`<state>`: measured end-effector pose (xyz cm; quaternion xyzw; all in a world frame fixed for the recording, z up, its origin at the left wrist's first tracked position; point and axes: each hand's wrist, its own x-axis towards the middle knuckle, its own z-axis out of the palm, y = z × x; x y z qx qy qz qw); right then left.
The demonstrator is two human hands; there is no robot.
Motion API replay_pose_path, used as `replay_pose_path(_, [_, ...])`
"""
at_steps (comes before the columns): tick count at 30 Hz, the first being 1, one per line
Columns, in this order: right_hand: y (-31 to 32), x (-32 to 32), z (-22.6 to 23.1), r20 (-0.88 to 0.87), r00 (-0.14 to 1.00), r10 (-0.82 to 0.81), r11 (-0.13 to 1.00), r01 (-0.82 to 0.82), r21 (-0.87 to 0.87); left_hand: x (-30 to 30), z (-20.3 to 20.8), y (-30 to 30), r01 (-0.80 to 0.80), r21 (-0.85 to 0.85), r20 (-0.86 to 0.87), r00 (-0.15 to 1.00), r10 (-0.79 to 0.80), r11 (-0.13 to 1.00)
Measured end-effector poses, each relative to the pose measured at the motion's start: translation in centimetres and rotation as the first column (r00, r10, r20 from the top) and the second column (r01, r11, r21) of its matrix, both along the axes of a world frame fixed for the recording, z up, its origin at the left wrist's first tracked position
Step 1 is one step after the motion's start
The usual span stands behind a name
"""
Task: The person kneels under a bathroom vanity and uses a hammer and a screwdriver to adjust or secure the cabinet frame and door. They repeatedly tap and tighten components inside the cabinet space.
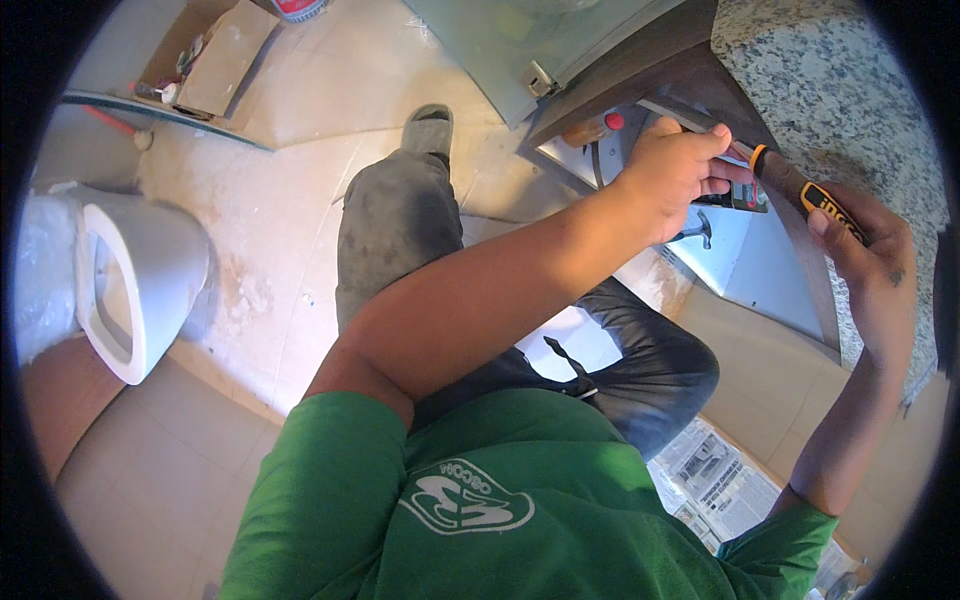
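My right hand (865, 250) is closed around the black and yellow handle (835, 208) of a long hand tool with an orange collar (758, 160). Beyond the collar, a dark flat length, perhaps a file blade, runs along the brown cabinet frame (690, 75). My left hand (675, 180) is at that far end, its thumb and fingers bent around the flat length. How the tool meets the frame is hidden by my fingers. Below my hands, inside the cabinet, lie a black and red item (748, 196) and a hammer (704, 232).
A speckled granite countertop (840, 90) borders the cabinet on the right. A glass door (540, 50) stands open at the top. A red-capped bottle (612, 122) is inside. On the left are a white toilet (165, 270) and a cardboard box (230, 60); newspaper (715, 480) covers floor at lower right.
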<state>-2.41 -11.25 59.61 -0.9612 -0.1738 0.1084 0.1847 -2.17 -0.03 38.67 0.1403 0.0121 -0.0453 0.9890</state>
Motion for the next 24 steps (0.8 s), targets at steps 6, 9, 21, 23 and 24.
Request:
replay_pose_path(6, [0.1,0.5,-1.1,-0.005,1.000,0.011,1.000,-0.011,-0.006,0.2,-0.6,-0.1,-0.041,-0.012,-0.125,0.991,0.039,0.999])
replay_pose_path(9, [-0.3,0.4,-0.3,-0.019,1.000,0.006,1.000,-0.006,0.001,0.1,-0.5,-0.2,-0.015,-0.002,-0.045,0.999,0.014,1.000])
replay_pose_path(21, [0.1,0.5,-1.0,-0.032,0.999,0.024,0.999,-0.025,-0.040,0.2,-0.9,0.0,-0.042,0.042,-0.093,0.995,0.046,0.998])
replay_pose_path(23, [0.2,0.7,-1.8,-0.065,0.998,-0.009,1.000,0.007,-0.026,0.3,-1.3,-0.1,-0.027,0.044,-0.109,0.994,0.032,0.999])
replay_pose_path(24, [0.0,0.7,-1.7,-0.048,0.999,-0.003,1.000,0.003,-0.001,0.2,-1.2,0.1,-0.027,0.048,-0.123,0.992,0.033,0.998])
